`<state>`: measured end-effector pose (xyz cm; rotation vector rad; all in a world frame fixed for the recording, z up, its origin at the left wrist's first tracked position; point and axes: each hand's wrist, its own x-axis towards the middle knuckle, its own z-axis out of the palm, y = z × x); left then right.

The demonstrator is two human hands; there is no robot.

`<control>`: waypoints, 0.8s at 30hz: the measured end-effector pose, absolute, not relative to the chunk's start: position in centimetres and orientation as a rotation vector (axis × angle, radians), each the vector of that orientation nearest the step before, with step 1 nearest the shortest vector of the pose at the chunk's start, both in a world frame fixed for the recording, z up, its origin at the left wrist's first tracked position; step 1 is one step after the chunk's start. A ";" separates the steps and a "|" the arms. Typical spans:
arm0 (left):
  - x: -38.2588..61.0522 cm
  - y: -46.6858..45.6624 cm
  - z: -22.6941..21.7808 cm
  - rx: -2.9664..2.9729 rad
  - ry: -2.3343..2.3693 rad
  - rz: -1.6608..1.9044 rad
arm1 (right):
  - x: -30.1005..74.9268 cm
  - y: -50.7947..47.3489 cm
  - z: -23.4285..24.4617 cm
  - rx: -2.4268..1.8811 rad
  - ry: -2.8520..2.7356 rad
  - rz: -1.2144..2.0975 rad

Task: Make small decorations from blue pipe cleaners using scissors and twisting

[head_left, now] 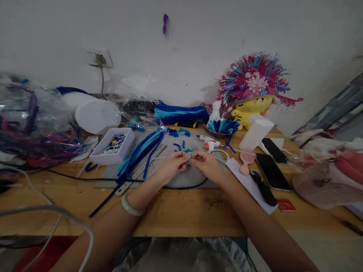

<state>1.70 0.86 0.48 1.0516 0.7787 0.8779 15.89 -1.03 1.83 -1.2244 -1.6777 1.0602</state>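
Note:
My left hand [174,166] and my right hand [205,165] meet over a grey mat [107,183], thumbs and forefingers pinched close together. Whatever is between the fingertips is too small to make out; bits of blue show right beside them. Just beyond lie short blue pipe cleaner pieces [177,146] and small blue flower shapes [183,132]. A white glue gun [211,143] with an orange part rests past my right hand, near scissors with pale handles [227,156]. Left of my left hand, a bundle of blue pipe cleaners [141,149] lies beside a metal ruler [138,172].
A white box of beads [113,146] stands left. Behind are more blue pipe cleaners [181,112], a bowl [217,132] of blue pieces and a yellow plush toy [251,109] in a colourful headdress [255,77]. Phones [272,172] and a pink hairbrush [246,160] lie right.

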 end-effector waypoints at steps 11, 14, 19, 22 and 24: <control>1.6 0.8 1.1 1.164 0.838 0.908 | 16.5 -1.0 1.9 -1.258 -1.902 0.721; 1.6 1.0 0.9 1.268 0.856 0.968 | 16.0 -0.9 1.7 -1.233 -1.533 1.221; 1.5 1.0 0.9 1.423 0.900 1.009 | 15.7 -0.9 1.8 -1.132 -1.258 1.505; 1.4 0.6 1.5 1.558 0.932 1.002 | 15.8 -0.9 1.9 -1.158 -1.195 1.577; 1.4 0.5 1.7 1.584 0.936 1.013 | 15.9 -0.8 1.8 -1.149 -1.196 1.606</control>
